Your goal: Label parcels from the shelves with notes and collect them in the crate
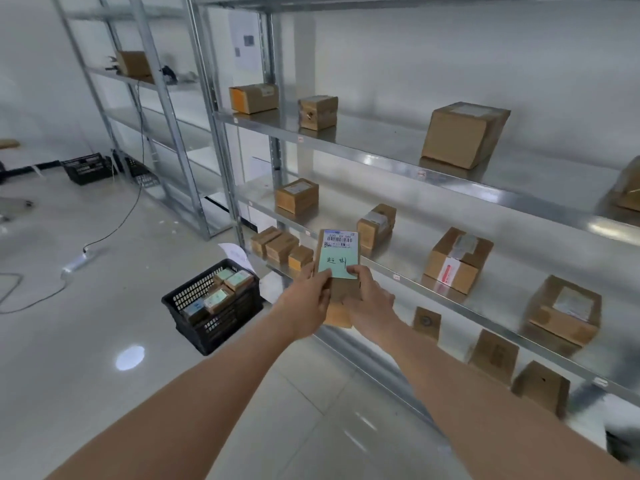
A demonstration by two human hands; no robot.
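Note:
I hold a flat brown parcel (341,296) upright in front of the shelves, its barcode label at the top. A green note (337,263) with handwriting lies on its face below the barcode. My left hand (308,299) grips the parcel's left side, thumb on the note's lower left corner. My right hand (369,299) grips the right side, thumb on the note's lower right edge. On the floor to the left stands a black crate (183,303) with several labelled parcels inside.
Metal shelves (398,164) hold cardboard boxes, such as one large box (464,135) at upper right and a taped box (455,259) on the middle shelf. Another black crate (88,168) and a cable (114,230) lie on the far floor.

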